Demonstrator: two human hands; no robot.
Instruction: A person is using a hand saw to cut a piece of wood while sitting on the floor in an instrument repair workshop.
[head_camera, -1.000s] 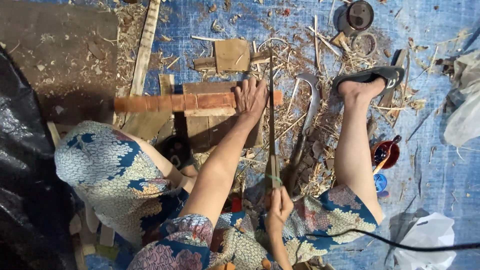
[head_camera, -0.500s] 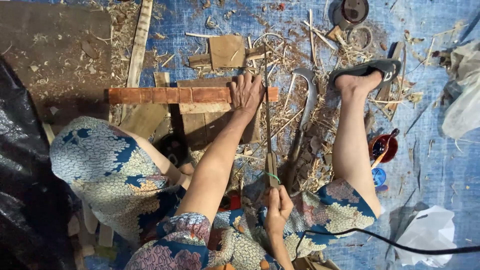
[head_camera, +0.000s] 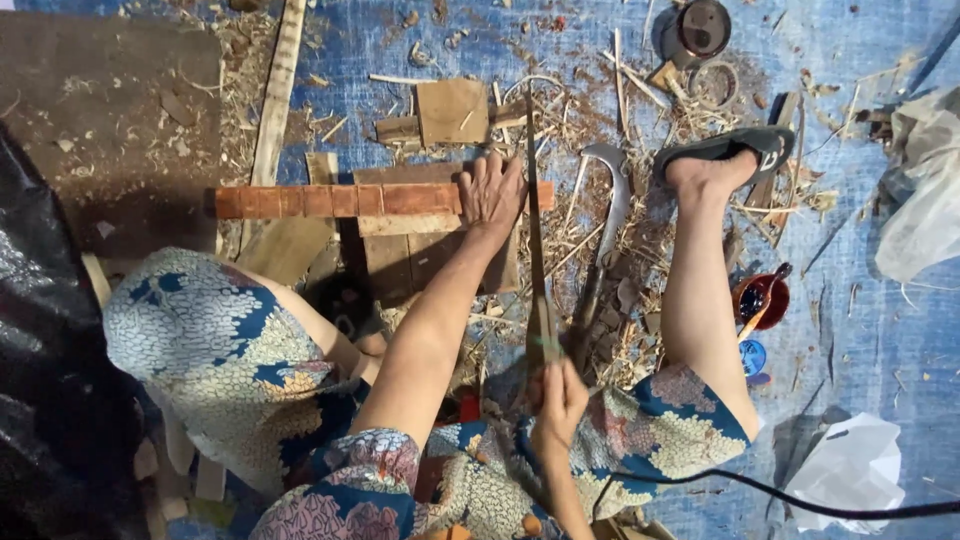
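My left hand (head_camera: 490, 190) lies flat on the right end of a long reddish wooden strip (head_camera: 330, 200) and presses it onto a wooden block (head_camera: 400, 262). A thin hand saw (head_camera: 535, 230) has its handle in my right hand (head_camera: 558, 400), close to my lap. Its blade runs straight away from me and crosses the strip just right of my left hand. My knee in patterned blue cloth (head_camera: 200, 340) is at the left. My bare leg stretches out to the right, with the foot in a dark sandal (head_camera: 725, 150).
Wood shavings and offcuts litter the blue tarp. A curved sickle (head_camera: 612, 190) lies right of the saw. A small plywood square (head_camera: 452, 110), a long slat (head_camera: 275, 100), a round tin (head_camera: 703, 27), a red cup (head_camera: 760, 300), white plastic bags (head_camera: 850, 470) and a black cable (head_camera: 800, 500) lie around.
The saw has shifted slightly along its length over the strip. My left hand stays pressed on the strip's right end, and the view has wobbled a little.
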